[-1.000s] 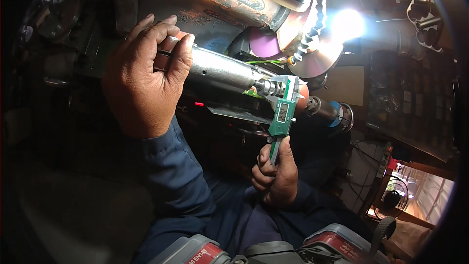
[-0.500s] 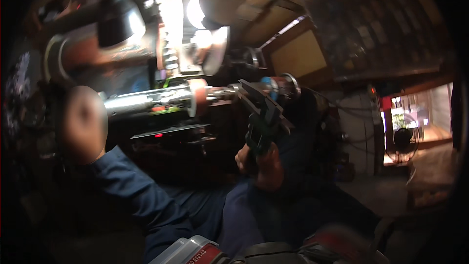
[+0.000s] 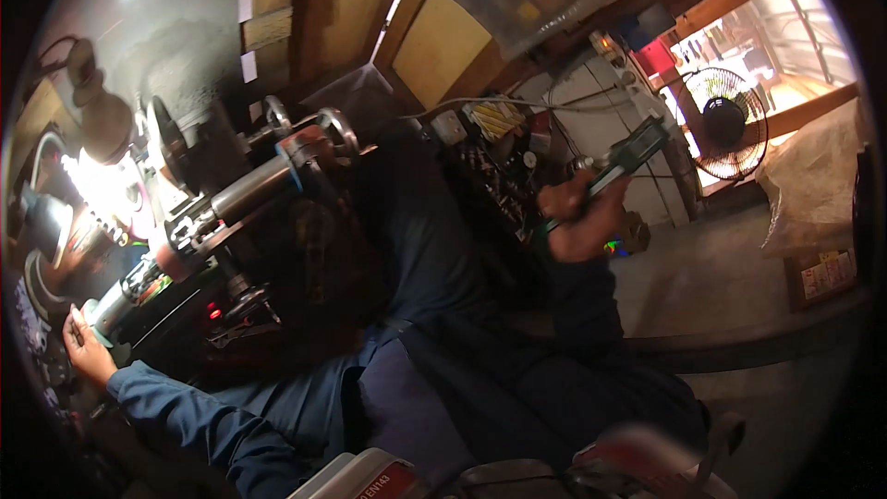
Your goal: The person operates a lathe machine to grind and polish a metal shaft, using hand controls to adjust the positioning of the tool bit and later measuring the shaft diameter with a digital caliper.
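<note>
My left hand (image 3: 88,354) is at the far left end of a bench machine, against the pale rim at the end of its shiny metal cylinder (image 3: 115,307). Its fingers are bent together there; what they grip is too small and glary to make out. Off to the right, my right hand (image 3: 589,226) is closed round a dark green caliper (image 3: 637,150), held up and pointing away to the upper right, well clear of the machine. Along the machine's axis sit a reddish-brown wheel (image 3: 168,254), a steel spindle (image 3: 251,192) and a handwheel (image 3: 338,133).
A bright work lamp (image 3: 106,129) hangs over the machine at left. Small tools and parts crowd a dark rack (image 3: 494,176) behind my right arm. A black fan (image 3: 725,122) stands by the bright opening, with a pale sheet-covered thing (image 3: 813,176) beside it.
My view has swung right, so the machine now sits farther left. The caliper in my right hand has moved away from the machine to the right. My left hand's blur has cleared.
</note>
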Demonstrator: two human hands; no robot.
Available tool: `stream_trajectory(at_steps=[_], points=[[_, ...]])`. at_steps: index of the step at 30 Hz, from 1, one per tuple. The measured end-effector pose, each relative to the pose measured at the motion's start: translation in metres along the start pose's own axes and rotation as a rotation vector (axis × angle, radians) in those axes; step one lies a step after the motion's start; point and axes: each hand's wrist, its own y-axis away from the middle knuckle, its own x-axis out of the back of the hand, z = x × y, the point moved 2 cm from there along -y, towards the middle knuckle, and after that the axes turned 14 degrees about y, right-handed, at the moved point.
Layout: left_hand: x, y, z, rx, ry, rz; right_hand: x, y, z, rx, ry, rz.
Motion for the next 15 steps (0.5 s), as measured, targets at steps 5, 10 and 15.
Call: stream_trajectory(at_steps=[5,10,15], points=[[-0.010,-0.002,0.032,0.115,-0.263,0.097,0.123,-0.053,-0.029,0.086,0.208,-0.005],[-0.003,-0.006,0.048,0.216,-0.555,0.123,0.269,-0.104,0.035,-0.129,0.784,0.069],[-0.014,-0.006,0.060,0.205,-0.518,0.109,0.338,-0.085,0.117,-0.309,1.609,0.571]])
